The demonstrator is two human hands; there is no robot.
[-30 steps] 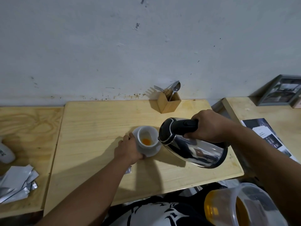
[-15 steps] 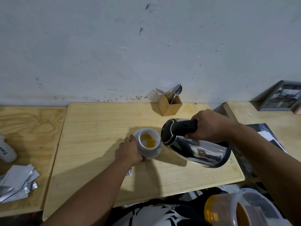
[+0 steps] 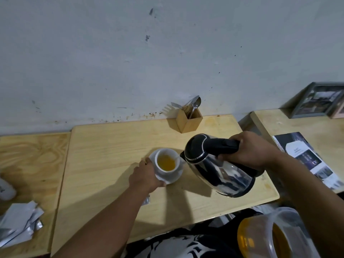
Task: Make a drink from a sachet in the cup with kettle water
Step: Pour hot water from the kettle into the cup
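At mid-frame the cup [image 3: 167, 161] sits on its saucer [image 3: 173, 178], orange liquid inside. The left hand [image 3: 144, 176] pinches the saucer's edge; the right hand [image 3: 247, 149] is wrapped round the tilted kettle [image 3: 217, 164] handle, spout at the rim. Too steep a tilt could overflow the cup and scald the left fingers.
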